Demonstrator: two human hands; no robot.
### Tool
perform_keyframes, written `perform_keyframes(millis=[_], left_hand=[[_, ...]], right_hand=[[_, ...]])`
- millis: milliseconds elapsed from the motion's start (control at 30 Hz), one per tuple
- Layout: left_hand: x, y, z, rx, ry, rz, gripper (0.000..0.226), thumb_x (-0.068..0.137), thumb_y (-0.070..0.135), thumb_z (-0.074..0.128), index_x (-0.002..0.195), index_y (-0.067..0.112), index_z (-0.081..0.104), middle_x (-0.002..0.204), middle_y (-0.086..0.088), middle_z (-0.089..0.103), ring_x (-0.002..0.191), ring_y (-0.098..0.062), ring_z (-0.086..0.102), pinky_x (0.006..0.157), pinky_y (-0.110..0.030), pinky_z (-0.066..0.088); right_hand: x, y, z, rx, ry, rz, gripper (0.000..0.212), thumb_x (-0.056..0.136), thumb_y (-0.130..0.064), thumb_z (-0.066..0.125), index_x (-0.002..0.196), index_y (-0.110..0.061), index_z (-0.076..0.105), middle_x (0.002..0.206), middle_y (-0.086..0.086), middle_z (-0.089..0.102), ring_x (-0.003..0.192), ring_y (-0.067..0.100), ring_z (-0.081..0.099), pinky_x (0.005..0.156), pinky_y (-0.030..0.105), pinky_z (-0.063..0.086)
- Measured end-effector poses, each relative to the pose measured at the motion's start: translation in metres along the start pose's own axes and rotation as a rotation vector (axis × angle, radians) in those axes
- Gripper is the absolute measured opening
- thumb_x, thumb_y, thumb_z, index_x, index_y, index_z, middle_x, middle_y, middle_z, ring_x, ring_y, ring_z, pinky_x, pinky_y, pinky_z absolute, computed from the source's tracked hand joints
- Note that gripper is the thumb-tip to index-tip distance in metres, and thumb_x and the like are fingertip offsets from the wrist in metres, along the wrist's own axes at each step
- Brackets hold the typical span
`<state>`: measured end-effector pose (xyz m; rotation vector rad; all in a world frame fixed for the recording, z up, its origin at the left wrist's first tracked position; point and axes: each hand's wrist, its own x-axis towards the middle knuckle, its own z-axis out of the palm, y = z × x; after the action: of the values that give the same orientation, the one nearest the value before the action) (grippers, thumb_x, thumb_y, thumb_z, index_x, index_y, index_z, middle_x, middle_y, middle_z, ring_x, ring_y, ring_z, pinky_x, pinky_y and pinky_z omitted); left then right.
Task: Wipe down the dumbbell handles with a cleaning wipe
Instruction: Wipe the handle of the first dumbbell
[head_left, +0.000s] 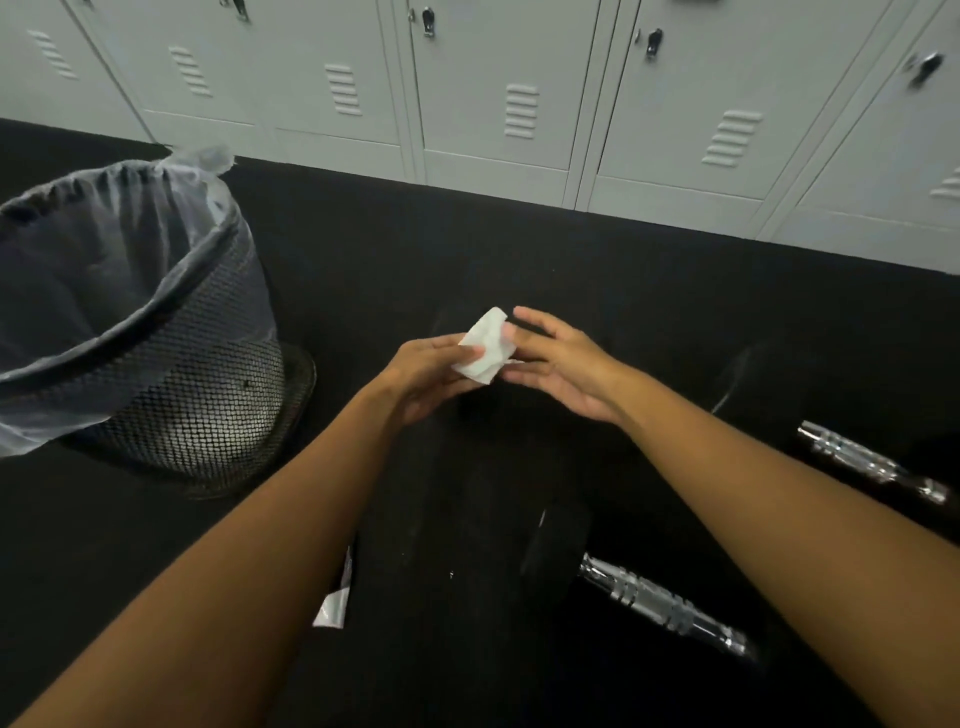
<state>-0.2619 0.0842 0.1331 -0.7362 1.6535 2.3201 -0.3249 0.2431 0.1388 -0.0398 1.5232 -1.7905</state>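
Left grip (431, 369) pinches wipe (483, 345); right grip (558, 358) open-fingered, touching it; black floor (415, 249); grey lockers (493, 93).

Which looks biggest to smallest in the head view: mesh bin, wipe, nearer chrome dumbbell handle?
1. mesh bin, by far the largest.
2. nearer chrome dumbbell handle, long and thin; it lies closer to the camera, which flatters it.
3. wipe, bunched between left hand and right hand.

at frame centre the left hand (431, 369) pinches a crumpled white wipe (483, 345); the right hand (558, 364) touches its other edge with fingers spread. two chrome dumbbell handles (665, 605) lie lower right on the black floor (415, 234), a lined mesh bin (156, 332) at left.
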Motion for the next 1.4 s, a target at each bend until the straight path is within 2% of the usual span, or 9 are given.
perform_keyframes(millis=[300,467,533,600,700,767,967,1133,1400], left_hand=[[0.028,0.002,-0.011,0.103,-0.022,0.107,0.035,0.084,0.007,0.063,0.119,0.004,0.061,0.115,-0.015,0.065,0.096,-0.023,0.067,0.073,-0.029,0.057],[0.036,0.017,-0.016,0.558,0.294,0.503,0.035,0.091,0.02,0.055,0.125,0.013,0.058,0.118,-0.002,0.065,0.101,-0.006,0.061,0.09,-0.021,0.049],[0.044,0.02,-0.015,0.775,0.248,0.562,0.036,0.096,0.021,0.047,0.132,0.016,0.052,0.107,0.003,0.066,0.077,0.003,0.059,0.07,-0.005,0.044],[0.054,0.022,-0.014,0.98,0.162,0.563,0.039,0.099,0.021,0.041,0.137,0.016,0.045,0.102,-0.002,0.066,0.067,-0.001,0.057,0.059,-0.008,0.044],[0.071,0.017,-0.013,1.337,0.021,0.547,0.042,0.101,0.023,0.034,0.142,0.014,0.033,0.146,-0.009,0.039,0.133,-0.019,0.038,0.107,-0.031,0.032],[0.078,0.009,-0.012,1.494,-0.015,0.55,0.044,0.102,0.026,0.029,0.144,0.013,0.028,0.153,-0.007,0.026,0.142,-0.02,0.017,0.114,-0.036,0.016],[0.089,-0.016,-0.023,1.359,0.108,0.803,0.042,0.102,0.028,0.027,0.138,0.011,0.039,0.145,-0.007,0.041,0.138,-0.017,0.028,0.114,-0.031,0.016],[0.089,-0.035,-0.023,1.162,0.292,0.939,0.045,0.098,0.03,0.026,0.123,0.01,0.057,0.128,-0.006,0.059,0.126,-0.015,0.047,0.109,-0.029,0.028],[0.092,-0.037,-0.026,1.107,0.269,0.999,0.039,0.098,0.025,0.031,0.122,0.009,0.058,0.127,-0.006,0.06,0.126,-0.014,0.046,0.109,-0.032,0.031]], right_hand=[[0.03,0.018,0.033,-0.069,0.488,-0.206,0.028,0.083,0.004,0.061,0.105,-0.01,0.05,0.084,0.001,0.06,0.072,0.012,0.061,0.067,0.031,0.056],[0.046,0.03,0.022,-0.325,0.626,-0.267,0.026,0.083,0.004,0.061,0.095,-0.014,0.047,0.081,-0.003,0.056,0.075,0.011,0.057,0.067,0.031,0.054],[0.052,0.037,0.019,-0.513,0.616,-0.287,0.027,0.083,0.005,0.06,0.091,-0.017,0.046,0.08,0.0,0.055,0.076,0.015,0.058,0.066,0.033,0.054],[0.058,0.044,0.018,-0.687,0.597,-0.314,0.028,0.083,0.008,0.056,0.09,-0.017,0.044,0.079,0.006,0.055,0.075,0.022,0.058,0.064,0.037,0.052],[0.066,0.053,0.017,-0.88,0.547,-0.332,0.025,0.086,0.003,0.049,0.09,-0.02,0.042,0.084,0.005,0.053,0.071,0.02,0.054,0.059,0.038,0.049],[0.071,0.058,0.017,-0.909,0.51,-0.31,0.012,0.091,-0.013,0.046,0.088,-0.024,0.044,0.088,-0.003,0.051,0.075,0.012,0.053,0.062,0.033,0.047],[0.074,0.062,0.016,-1.364,0.726,-0.506,0.027,0.079,-0.013,0.067,0.098,-0.021,0.051,0.105,0.001,0.05,0.095,0.017,0.045,0.08,0.028,0.041],[0.073,0.079,0.015,-1.598,0.602,-0.642,0.036,0.067,-0.016,0.076,0.1,-0.014,0.063,0.112,0.005,0.058,0.105,0.025,0.051,0.092,0.038,0.041],[0.066,0.107,0.011,-1.958,0.538,-0.645,0.054,0.089,-0.024,0.05,0.138,-0.006,0.04,0.148,0.011,0.034,0.139,0.03,0.023,0.114,0.046,0.006]])
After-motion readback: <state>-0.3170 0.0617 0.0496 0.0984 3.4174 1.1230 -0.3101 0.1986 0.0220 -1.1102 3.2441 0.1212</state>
